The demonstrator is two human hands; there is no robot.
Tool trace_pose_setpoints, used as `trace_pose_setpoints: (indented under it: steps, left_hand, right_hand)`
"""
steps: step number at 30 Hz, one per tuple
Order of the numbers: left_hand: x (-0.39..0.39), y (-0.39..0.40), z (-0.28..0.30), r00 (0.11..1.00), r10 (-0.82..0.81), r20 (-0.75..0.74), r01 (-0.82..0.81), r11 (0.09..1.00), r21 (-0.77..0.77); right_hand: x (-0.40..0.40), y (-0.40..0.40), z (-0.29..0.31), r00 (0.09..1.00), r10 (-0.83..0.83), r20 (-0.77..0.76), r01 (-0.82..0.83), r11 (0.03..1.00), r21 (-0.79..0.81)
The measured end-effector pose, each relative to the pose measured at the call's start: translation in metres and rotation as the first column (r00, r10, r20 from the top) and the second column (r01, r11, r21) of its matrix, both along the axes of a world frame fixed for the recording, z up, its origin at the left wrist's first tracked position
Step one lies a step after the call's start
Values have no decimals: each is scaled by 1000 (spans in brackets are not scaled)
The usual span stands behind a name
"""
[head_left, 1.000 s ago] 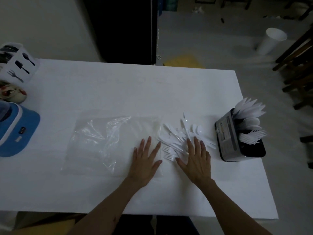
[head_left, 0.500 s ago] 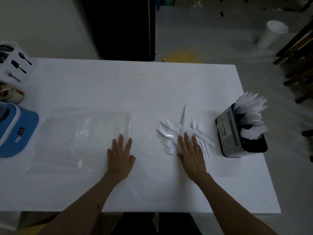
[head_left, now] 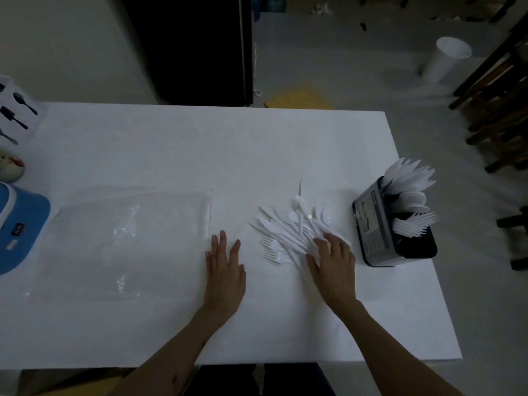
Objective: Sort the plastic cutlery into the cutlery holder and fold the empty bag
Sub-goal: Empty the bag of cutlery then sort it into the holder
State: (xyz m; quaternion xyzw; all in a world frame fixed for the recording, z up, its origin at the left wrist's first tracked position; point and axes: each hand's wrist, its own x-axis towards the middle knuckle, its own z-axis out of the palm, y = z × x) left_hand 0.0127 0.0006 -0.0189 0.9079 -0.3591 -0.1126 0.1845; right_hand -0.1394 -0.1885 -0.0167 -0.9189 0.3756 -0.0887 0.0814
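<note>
A heap of white plastic cutlery [head_left: 291, 227] lies loose on the white table [head_left: 257, 144], with forks, spoons and knives mixed. My right hand [head_left: 334, 264] rests flat on the heap's near right side, fingers spread. To the right stands the dark cutlery holder [head_left: 380, 227], tilted outward, with knives, spoons and forks sticking out of it. The clear empty bag [head_left: 128, 241] lies flat on the left half of the table. My left hand [head_left: 225, 267] lies flat, palm down, just past the bag's right edge, holding nothing.
A blue object [head_left: 20, 230] sits at the table's left edge, with a small patterned item [head_left: 11, 167] and a white box printed with cutlery pictures [head_left: 17, 112] behind it. A white cup [head_left: 445, 61] and dark chairs [head_left: 497, 110] stand on the floor at right.
The bag has been slid to the left and smoothed flat. My left hand has drawn back to the bag's right edge. My right hand has shifted right over the cutlery heap.
</note>
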Motion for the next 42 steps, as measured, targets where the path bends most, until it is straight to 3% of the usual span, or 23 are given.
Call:
trace_pose_setpoints:
  steps: [3, 7, 15, 20, 22, 24, 28, 29, 32, 35, 39, 42]
  left_hand:
    - [-9, -7, 1, 998, -2, -61, -4, 994, -105]
    - [-18, -15, 2, 983, 35, -178, -72, 976, -206]
    - [-27, -23, 15, 946, 79, -314, -156, 962, -226]
    - [-26, -44, 32, 902, 170, -398, -284, 926, -249]
    - [-27, -59, 45, 820, 241, -519, -408, 882, -235]
    - [-25, -76, 55, 680, 288, -674, -523, 835, -170]
    - [-16, -107, 58, 212, 262, -941, -704, 709, 39]
    - [-14, -111, 58, 141, 243, -960, -741, 669, 60]
    - [-14, -111, 58, 121, 219, -968, -784, 619, 42]
    - [-18, -101, 56, 160, 205, -966, -754, 657, 15]
    - [-25, -93, 53, 144, 197, -970, -753, 658, 22]
    - [-29, -91, 48, 176, 200, -964, -782, 623, -14]
  right_hand:
    - [4, -4, 4, 999, 46, 20, -45, 997, -67]
    - [19, -7, 2, 999, -36, 10, 36, 998, 43]
    - [34, -9, 8, 995, -45, -84, 58, 985, 163]
    - [28, -11, 16, 996, -87, 37, 75, 967, 245]
    - [23, -9, 21, 984, -90, 152, 36, 943, 331]
    - [18, -3, 26, 971, -77, 226, -12, 930, 369]
    - [9, 2, 32, 964, 54, 261, -165, 890, 425]
    - [7, 1, 32, 967, 63, 246, -174, 871, 460]
    - [4, -5, 30, 977, -86, 195, -21, 872, 488]
    - [3, -15, 22, 965, -236, 116, 174, 904, 391]
    - [8, -22, 17, 972, -235, -29, 227, 889, 399]
    - [10, -23, 19, 955, -298, -15, 272, 850, 451]
